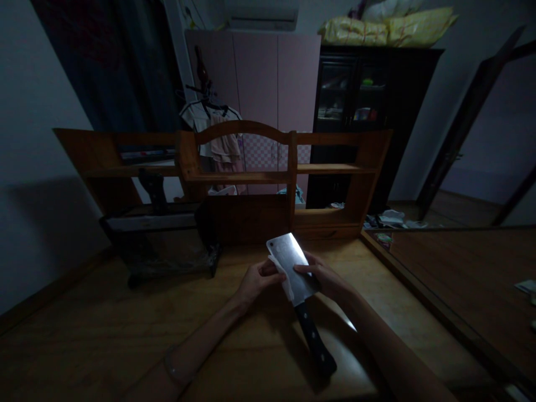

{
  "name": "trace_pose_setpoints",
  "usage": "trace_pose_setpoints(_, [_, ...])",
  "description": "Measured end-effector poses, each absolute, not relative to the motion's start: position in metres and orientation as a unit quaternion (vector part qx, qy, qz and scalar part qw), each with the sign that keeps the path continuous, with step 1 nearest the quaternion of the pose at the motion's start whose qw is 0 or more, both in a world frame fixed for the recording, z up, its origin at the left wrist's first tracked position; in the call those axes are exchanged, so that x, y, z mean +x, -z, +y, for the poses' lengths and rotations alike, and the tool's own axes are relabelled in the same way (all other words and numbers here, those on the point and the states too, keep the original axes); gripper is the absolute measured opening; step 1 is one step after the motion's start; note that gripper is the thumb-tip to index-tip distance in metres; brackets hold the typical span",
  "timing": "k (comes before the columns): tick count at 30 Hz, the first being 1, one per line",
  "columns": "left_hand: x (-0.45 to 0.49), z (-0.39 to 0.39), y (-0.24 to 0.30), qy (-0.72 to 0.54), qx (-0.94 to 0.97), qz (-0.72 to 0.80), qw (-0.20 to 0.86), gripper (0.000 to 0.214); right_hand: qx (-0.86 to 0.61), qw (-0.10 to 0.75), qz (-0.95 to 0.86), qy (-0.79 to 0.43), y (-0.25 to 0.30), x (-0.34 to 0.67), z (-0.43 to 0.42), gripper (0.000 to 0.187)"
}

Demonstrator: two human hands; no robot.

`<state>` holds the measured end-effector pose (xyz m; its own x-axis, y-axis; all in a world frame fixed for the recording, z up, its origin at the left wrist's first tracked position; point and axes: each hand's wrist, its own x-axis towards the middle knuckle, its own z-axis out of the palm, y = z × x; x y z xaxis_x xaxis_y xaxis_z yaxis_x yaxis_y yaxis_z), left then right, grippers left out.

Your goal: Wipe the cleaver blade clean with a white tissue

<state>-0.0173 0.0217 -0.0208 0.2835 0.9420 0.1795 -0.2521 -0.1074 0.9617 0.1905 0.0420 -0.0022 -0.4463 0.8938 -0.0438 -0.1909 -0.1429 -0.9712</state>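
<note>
A cleaver [293, 259] with a broad shiny blade and a black riveted handle [315, 340] is held tilted above the wooden table, its handle pointing down toward me. My right hand [320, 274] grips the blade by its right edge, thumb flat on the metal face. A folded white cloth [283, 279], or perhaps paper, lies along the blade's left edge. My left hand [260, 281] pinches that cloth against the blade between thumb and fingers. Some fingers of both hands are hidden behind the blade.
On the left stands a dark knife holder [161, 245] with a black handle [154, 190] sticking out of its top. A wooden shelf unit [240, 177] runs along the table's back. A raised wooden edge [410, 279] borders the right side. The room is dim.
</note>
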Motion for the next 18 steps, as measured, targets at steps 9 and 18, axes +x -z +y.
trace_pose_setpoints(9, [-0.018, 0.023, 0.019, -0.516, 0.538, 0.340, 0.573, 0.036, -0.333, 0.394, -0.525, -0.677, 0.001, 0.191, 0.040, 0.050])
trace_pose_setpoints(18, [-0.024, 0.033, 0.026, -0.569, 0.487, 0.366, 0.553, 0.038, -0.316, 0.385, -0.534, -0.683, 0.001, 0.188, 0.038, 0.052])
